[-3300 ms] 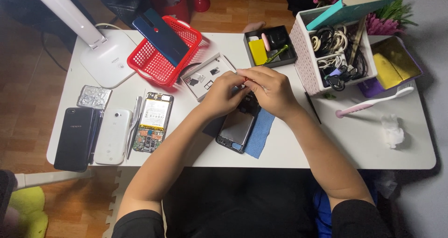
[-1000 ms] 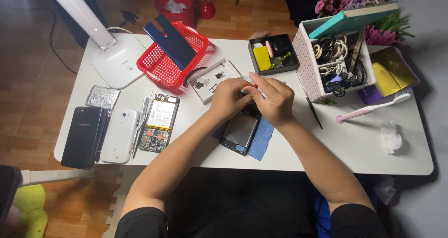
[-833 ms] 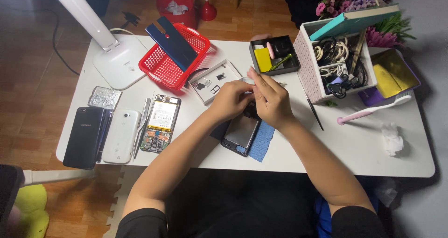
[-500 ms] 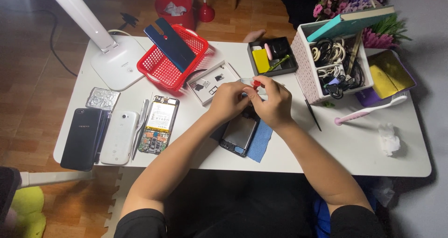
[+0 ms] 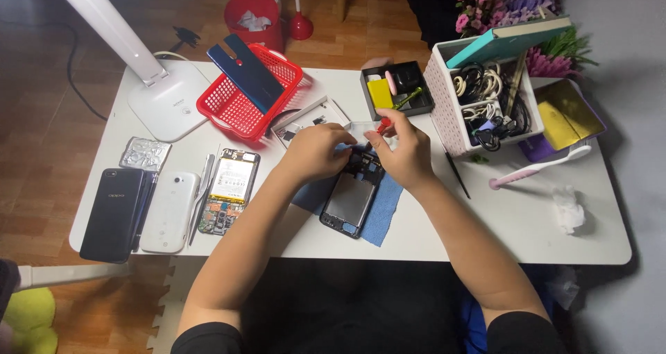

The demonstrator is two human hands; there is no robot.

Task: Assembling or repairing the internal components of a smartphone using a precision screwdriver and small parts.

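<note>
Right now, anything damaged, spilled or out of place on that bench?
No spill. Oddities: the opened phone under both hands lies on a blue cloth with its back off; another phone left of it has its battery and board bare. A blue back cover sticks tilted out of the red basket. A crumpled tissue lies far right.

Home phone-repair desk [image 5: 430, 236] (opened phones [image 5: 227, 191])

A white desk [image 5: 485, 236] carried a white lamp base [image 5: 168, 100], a red basket [image 5: 239, 97], a black tray [image 5: 397, 90], a perforated box [image 5: 465, 111], a blue cloth [image 5: 381, 212] under an opened phone [image 5: 350, 201], a crumpled tissue [image 5: 569, 209], a pink toothbrush [image 5: 538, 170], and, on the left, a black phone [image 5: 112, 214], a white phone [image 5: 170, 212] and a bare phone body [image 5: 229, 191].
</note>
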